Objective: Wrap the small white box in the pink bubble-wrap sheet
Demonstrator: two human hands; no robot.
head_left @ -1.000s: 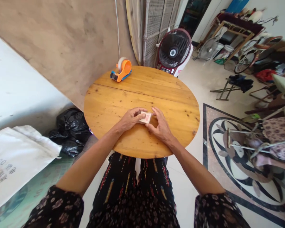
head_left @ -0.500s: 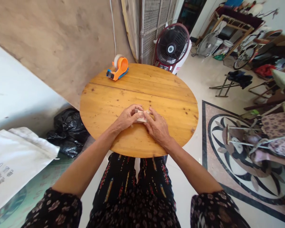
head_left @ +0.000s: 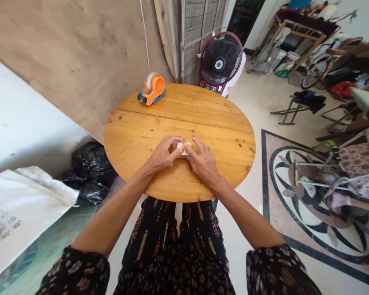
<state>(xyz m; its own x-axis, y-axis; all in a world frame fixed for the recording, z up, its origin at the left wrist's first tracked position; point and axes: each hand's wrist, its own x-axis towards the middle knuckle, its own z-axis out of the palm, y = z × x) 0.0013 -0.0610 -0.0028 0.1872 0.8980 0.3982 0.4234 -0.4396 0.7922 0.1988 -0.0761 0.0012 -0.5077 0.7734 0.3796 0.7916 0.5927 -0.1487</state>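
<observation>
A small pale, box-like piece lies on the round wooden table between my two hands; its exact kind is too small to make out. My left hand curves round its left side, with the thumb on its near edge and the fingers at its far side. From the right, my right hand presses the piece with its thumb, and its fingers arch above the tabletop. An orange tape dispenser with a roll of clear tape stands at the table's far left edge, apart from both hands.
Behind the table stands a dark red fan. Black plastic bags and a white sack lie on the left. To the right are a folding stool and a patterned floor inlay.
My right thumb has shifted slightly over the pale piece, and my right fingers sit a little higher. The whole view has moved slightly; the tape dispenser stays on the table.
</observation>
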